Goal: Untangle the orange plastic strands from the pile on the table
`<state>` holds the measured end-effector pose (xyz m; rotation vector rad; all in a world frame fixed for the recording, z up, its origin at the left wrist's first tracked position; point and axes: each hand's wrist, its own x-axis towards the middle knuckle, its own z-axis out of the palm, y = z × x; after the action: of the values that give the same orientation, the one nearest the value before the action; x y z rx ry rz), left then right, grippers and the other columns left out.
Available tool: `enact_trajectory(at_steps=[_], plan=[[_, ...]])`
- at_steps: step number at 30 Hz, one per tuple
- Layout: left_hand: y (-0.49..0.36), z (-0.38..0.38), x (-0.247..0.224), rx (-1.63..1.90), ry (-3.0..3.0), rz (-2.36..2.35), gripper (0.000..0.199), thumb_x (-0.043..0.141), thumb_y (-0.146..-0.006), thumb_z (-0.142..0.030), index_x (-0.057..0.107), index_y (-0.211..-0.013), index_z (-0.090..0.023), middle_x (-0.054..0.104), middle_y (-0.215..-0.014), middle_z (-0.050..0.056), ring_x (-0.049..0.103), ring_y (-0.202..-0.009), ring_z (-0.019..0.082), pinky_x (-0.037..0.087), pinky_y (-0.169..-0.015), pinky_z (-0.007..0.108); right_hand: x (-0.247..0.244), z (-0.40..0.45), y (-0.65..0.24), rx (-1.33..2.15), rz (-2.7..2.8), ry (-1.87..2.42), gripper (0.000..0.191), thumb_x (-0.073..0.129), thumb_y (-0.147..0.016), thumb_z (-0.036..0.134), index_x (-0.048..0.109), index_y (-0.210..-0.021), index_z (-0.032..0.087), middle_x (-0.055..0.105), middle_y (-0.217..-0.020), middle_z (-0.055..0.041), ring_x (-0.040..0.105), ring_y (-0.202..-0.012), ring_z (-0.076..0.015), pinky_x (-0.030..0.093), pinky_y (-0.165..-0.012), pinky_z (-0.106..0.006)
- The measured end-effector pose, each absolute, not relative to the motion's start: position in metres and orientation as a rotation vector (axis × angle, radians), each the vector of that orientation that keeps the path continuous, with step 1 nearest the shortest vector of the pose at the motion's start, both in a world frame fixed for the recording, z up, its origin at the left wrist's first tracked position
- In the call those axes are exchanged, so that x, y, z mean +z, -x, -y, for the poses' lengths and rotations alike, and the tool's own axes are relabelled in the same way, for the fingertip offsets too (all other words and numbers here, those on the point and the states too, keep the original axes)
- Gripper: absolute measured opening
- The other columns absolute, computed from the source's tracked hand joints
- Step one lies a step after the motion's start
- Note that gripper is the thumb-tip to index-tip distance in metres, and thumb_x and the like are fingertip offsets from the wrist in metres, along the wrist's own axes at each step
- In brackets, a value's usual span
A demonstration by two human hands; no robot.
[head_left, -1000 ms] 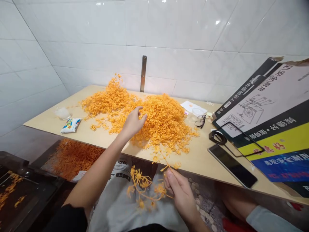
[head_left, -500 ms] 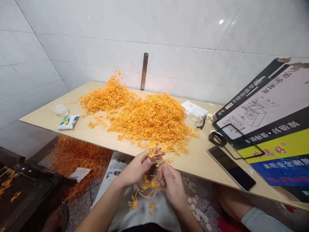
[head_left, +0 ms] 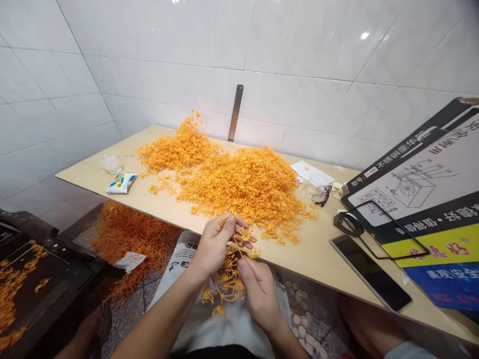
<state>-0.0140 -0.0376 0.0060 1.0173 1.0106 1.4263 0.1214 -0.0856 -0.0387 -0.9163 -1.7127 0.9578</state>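
2 hands (left (head_left: 217,247), right (head_left: 260,294)) pinching 1 orange flower spray (head_left: 228,276) | bench (head_left: 299,259): 1 flower heap (head_left: 243,184) (spread wide), 1 phone (head_left: 370,271) at front edge

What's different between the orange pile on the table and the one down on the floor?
The table pile is bright yellow-orange; the floor pile is darker and redder. The table pile lies bare, while the floor pile has white paper on it. Both are tangled heaps.
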Motion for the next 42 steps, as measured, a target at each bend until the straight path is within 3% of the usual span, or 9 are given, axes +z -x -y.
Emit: enact_trajectory(at_steps=[4, 9, 15, 22, 28, 33, 35, 38, 42], plan=[[0.058, -0.017, 0.026, 1.967, -1.048, -1.267, 0.038, 0.048, -0.091, -0.052, 0.053, -0.074, -0.019, 0.048, -0.051, -0.004, 0.044, -0.044, 0.008, 0.035, -0.046, 0.019, -0.047, 0.101, -0.118, 0.877, 1.734, 0.957, 0.043, 0.035, -0.099, 0.031, 0.026, -0.058, 0.021, 0.027, -0.052, 0.0047, 0.030, -0.046, -0.0085, 0.023, -0.048, -0.025], [0.061, -0.082, 0.058, 0.966, -1.938, -1.906, 0.033, 0.036, -0.095, -0.035, 0.062, -0.086, -0.016, 0.062, -0.069, 0.006, 0.055, -0.060, 0.016, 0.036, -0.053, 0.027, -0.060, 0.099, -0.113, 1.115, 1.569, 1.048, 0.045, 0.033, -0.097, 0.046, 0.028, -0.060, 0.022, 0.027, -0.055, 0.0043, 0.027, -0.050, -0.0099, 0.022, -0.047, -0.026], [0.045, -0.135, 0.082, 0.439, -2.153, -1.934, 0.054, 0.066, -0.077, -0.048, 0.059, -0.115, -0.009, 0.067, -0.113, 0.019, 0.064, -0.096, 0.030, 0.046, -0.073, 0.031, -0.051, 0.066, -0.127, 1.181, 1.439, 1.143, 0.052, 0.038, -0.090, 0.062, 0.027, -0.058, 0.023, 0.026, -0.056, 0.0047, 0.024, -0.052, -0.0098, 0.022, -0.049, -0.026], [0.041, -0.144, 0.081, 0.403, -2.371, -1.962, 0.025, 0.049, -0.090, -0.024, 0.071, -0.088, -0.013, 0.070, -0.102, 0.018, 0.062, -0.105, 0.034, 0.045, -0.088, 0.040, -0.049, 0.045, -0.141, 1.203, 1.670, 1.091, 0.052, 0.039, -0.091, 0.059, 0.023, -0.058, 0.022, 0.021, -0.057, 0.0045, 0.022, -0.053, -0.0093, 0.019, -0.049, -0.026], [0.047, -0.136, 0.075, 0.505, -2.497, -1.926, 0.033, 0.053, -0.089, -0.015, 0.062, -0.120, -0.011, 0.060, -0.126, 0.018, 0.055, -0.117, 0.032, 0.042, -0.095, 0.041, -0.041, 0.038, -0.152, 1.137, 1.789, 1.085, 0.051, 0.042, -0.092, 0.053, 0.022, -0.057, 0.022, 0.021, -0.055, 0.0044, 0.021, -0.051, -0.0090, 0.018, -0.047, -0.026], [0.047, -0.080, 0.058, 1.032, -2.209, -1.501, 0.036, 0.039, -0.098, -0.034, 0.066, -0.111, -0.014, 0.068, -0.112, 0.014, 0.063, -0.103, 0.023, 0.047, -0.091, 0.037, -0.034, 0.036, -0.161, 1.128, 1.776, 1.041, 0.054, 0.045, -0.089, 0.057, 0.024, -0.054, 0.022, 0.022, -0.053, 0.0047, 0.022, -0.048, -0.0088, 0.018, -0.046, -0.026], [0.043, -0.045, 0.043, 0.880, -1.895, -1.142, 0.052, 0.031, -0.098, -0.050, 0.069, -0.104, -0.015, 0.072, -0.100, 0.015, 0.068, -0.092, 0.022, 0.053, -0.081, 0.035, -0.031, 0.036, -0.165, 1.154, 1.734, 0.998, 0.054, 0.044, -0.089, 0.059, 0.027, -0.054, 0.022, 0.024, -0.052, 0.0045, 0.023, -0.048, -0.0091, 0.020, -0.046, -0.027], [0.037, -0.003, 0.021, 0.678, -1.674, -0.775, 0.069, 0.028, -0.089, -0.070, 0.068, -0.115, -0.019, 0.069, -0.116, 0.016, 0.064, -0.111, 0.025, 0.052, -0.089, 0.038, -0.025, 0.038, -0.164, 1.225, 1.720, 0.930, 0.053, 0.043, -0.091, 0.057, 0.029, -0.053, 0.022, 0.025, -0.051, 0.0045, 0.023, -0.047, -0.0092, 0.020, -0.046, -0.027], [0.031, 0.016, 0.015, 0.588, -1.662, -0.616, 0.056, 0.039, -0.091, -0.062, 0.067, -0.121, -0.024, 0.065, -0.128, 0.011, 0.059, -0.121, 0.024, 0.044, -0.103, 0.038, -0.015, 0.037, -0.155, 1.252, 1.885, 0.892, 0.053, 0.044, -0.091, 0.051, 0.025, -0.052, 0.021, 0.022, -0.052, 0.0046, 0.021, -0.049, -0.0091, 0.019, -0.047, -0.026]])
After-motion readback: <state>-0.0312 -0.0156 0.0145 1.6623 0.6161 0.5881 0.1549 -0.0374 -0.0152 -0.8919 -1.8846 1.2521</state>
